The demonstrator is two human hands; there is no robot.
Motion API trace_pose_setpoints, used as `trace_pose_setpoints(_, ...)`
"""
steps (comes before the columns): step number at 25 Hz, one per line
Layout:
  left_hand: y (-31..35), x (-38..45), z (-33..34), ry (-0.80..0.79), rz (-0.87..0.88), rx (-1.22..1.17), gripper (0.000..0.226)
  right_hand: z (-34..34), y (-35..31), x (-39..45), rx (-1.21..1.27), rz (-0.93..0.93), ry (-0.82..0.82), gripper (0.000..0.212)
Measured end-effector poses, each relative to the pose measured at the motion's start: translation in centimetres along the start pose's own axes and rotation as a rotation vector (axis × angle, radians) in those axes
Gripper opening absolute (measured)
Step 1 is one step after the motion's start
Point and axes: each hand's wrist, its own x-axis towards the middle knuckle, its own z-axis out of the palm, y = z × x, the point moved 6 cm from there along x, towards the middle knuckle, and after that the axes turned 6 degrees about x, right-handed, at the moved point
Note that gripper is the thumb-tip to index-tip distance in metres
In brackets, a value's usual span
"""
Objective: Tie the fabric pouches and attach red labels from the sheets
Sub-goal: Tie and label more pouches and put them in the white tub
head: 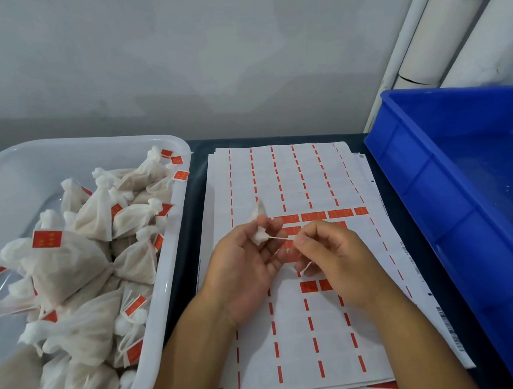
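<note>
At frame centre, the left hand [245,266] curls around a small white fabric pouch [259,231], pinching its gathered neck. The right hand [335,257] pinches the pouch's string [280,238] taut above the label sheets [308,328].

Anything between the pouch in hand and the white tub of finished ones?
Nothing visible. The left hand holds the pouch over the label sheets; the white tub sits just left, open-topped, with only bare sheet and dark table between.
</note>
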Motion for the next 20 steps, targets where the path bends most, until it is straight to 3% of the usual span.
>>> trace_pose_setpoints(3, 0.6, -0.5, 0.3, 0.001, 0.059, 0.147, 0.036, -0.6, 1.5, -0.1, 0.224, 0.235, 0.102, 0.027)
trace_pose_setpoints(6, 0.7, -1.0, 0.1, 0.121, 0.167, 0.793, 0.047, -1.0, 1.8, -0.1, 0.372, 0.283, 0.145, 0.031)
trace_pose_setpoints(8, 0.7, -1.1, 0.6, 0.116, 0.281, 1.24, 0.033, -1.1, 1.4, -0.1, 0.387, 0.247, 0.139, 0.029)
trace_pose_setpoints(9, 0.7, -1.1, 0.7, 0.108, 0.339, 1.322, 0.026, -1.1, 1.1, -0.2, 0.368, 0.214, 0.126, 0.026)
trace_pose_setpoints(13, 0.2, -0.9, 1.4, 0.084, 0.521, 1.516, 0.017, -1.0, -0.4, -0.5, 0.156, -0.005, 0.09, 0.016)
trace_pose_setpoints(17, -0.1, -1.2, 1.9, 0.008, 0.614, 1.602, 0.042, -0.7, -1.5, -0.6, -0.081, -0.204, 0.088, 0.005)
trace_pose_setpoints(20, -0.4, -1.4, 2.3, -0.104, 0.615, 1.562, 0.049, -0.6, -1.1, -0.4, -0.078, -0.204, 0.043, 0.006)
